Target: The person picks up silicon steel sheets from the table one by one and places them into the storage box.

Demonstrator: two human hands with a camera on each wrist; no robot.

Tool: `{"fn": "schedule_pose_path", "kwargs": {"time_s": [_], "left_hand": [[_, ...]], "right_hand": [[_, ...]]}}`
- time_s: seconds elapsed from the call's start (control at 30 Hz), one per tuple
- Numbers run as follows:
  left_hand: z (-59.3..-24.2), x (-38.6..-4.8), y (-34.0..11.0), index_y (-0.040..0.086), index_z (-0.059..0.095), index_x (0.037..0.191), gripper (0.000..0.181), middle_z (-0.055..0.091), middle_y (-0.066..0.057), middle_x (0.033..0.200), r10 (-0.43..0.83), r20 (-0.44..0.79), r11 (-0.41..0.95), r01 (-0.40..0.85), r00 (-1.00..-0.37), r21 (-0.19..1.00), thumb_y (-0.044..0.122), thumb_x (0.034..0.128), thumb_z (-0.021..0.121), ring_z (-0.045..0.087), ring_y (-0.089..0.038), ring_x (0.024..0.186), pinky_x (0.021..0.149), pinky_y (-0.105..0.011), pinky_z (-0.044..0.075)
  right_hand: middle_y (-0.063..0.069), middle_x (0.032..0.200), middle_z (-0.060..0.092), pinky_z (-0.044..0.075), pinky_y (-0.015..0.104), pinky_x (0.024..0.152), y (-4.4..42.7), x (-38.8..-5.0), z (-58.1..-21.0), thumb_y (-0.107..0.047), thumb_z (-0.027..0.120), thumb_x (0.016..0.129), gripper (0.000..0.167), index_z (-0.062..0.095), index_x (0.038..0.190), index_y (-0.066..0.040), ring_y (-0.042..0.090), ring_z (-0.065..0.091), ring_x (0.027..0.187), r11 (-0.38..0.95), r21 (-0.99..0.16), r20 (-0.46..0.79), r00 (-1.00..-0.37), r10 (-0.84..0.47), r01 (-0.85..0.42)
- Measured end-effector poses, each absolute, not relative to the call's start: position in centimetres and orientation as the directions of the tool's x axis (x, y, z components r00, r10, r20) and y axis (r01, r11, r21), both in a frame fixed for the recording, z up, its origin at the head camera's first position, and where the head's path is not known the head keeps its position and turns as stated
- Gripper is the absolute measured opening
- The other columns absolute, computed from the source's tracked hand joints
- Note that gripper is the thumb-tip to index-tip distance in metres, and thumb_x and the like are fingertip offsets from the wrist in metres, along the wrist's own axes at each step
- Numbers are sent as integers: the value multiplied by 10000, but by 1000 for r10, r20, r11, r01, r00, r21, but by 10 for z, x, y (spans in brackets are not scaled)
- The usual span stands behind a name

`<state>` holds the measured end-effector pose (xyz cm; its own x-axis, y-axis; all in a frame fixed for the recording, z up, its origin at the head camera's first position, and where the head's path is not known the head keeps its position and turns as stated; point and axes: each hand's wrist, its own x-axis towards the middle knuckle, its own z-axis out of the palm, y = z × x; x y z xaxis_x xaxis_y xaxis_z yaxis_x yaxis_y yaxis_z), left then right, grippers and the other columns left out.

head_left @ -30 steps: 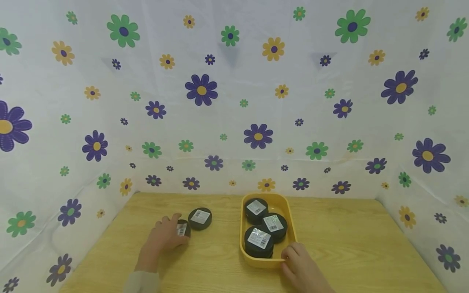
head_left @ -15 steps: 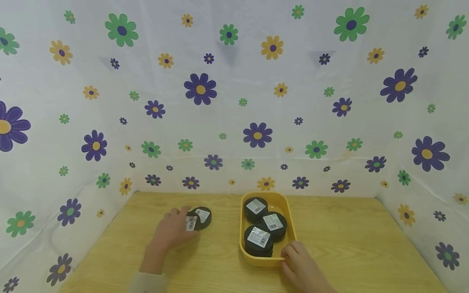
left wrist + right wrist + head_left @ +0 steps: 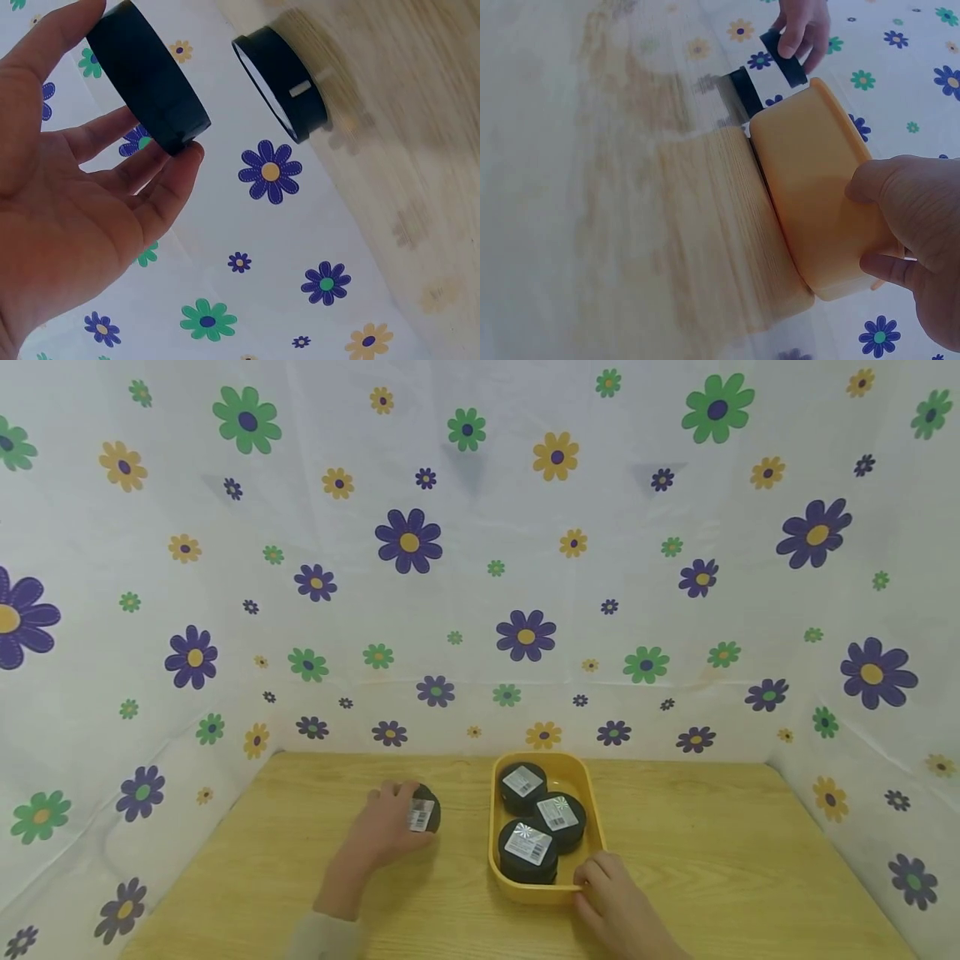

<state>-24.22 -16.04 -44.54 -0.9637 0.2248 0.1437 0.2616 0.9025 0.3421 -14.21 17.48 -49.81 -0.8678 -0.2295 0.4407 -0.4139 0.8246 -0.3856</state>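
My left hand (image 3: 386,822) holds a flat round black case (image 3: 154,75) with a white barcode label, thumb on one side and fingertips on the other. The left wrist view shows it lifted off the table, apart from a second round black case (image 3: 281,82) that sits on the table. From the head, the held case covers most of that second one. At the near right corner of a yellow plastic bin (image 3: 596,814), my right hand (image 3: 618,897) grips the rim. Several similar labelled black cases (image 3: 528,847) lie inside the bin, along its left and middle.
The light wood table (image 3: 712,860) runs back to a white flower-printed cloth (image 3: 465,593), which hangs behind and on both sides. Bare tabletop shows between the left hand and the bin, and to the bin's right.
My left hand has lifted its black case and carried it right, over the second case, which it now mostly hides from the head. The right hand and bin have stayed in place.
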Motion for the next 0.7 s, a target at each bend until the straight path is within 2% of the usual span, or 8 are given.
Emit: {"fn": "schedule_pose_path", "kwargs": {"time_s": [0.2, 0.5, 0.7], "left_hand": [[-445, -243, -149, 1, 483, 1363, 801, 487, -235, 1288, 235, 147, 894, 273, -961, 355, 367, 745, 838, 484, -358, 1042, 785, -473, 516], [-436, -244, -132, -16, 469, 1382, 817, 487, -222, 1285, 260, 155, 894, 299, -953, 335, 372, 756, 823, 481, -343, 1081, 856, -479, 504], [-432, -247, -121, -12, 477, 1377, 811, 493, -215, 1283, 266, 170, 886, 310, -949, 345, 381, 751, 811, 480, -340, 1093, 818, -460, 504]], "right_hand": [[-150, 911, 460, 482, 303, 806, 175, -142, -496, -107, 780, 823, 225, 591, 887, -212, 56, 456, 886, 826, -392, 408, -881, -240, -406], [-143, 909, 460, 485, 302, 808, 176, -142, -498, -107, 779, 820, 220, 589, 880, -199, 54, 458, 888, 824, -391, 428, -874, -231, -409], [-146, 911, 463, 487, 299, 803, 176, -143, -500, -102, 786, 812, 225, 596, 886, -198, 53, 462, 886, 820, -379, 450, -860, -242, -429]]}}
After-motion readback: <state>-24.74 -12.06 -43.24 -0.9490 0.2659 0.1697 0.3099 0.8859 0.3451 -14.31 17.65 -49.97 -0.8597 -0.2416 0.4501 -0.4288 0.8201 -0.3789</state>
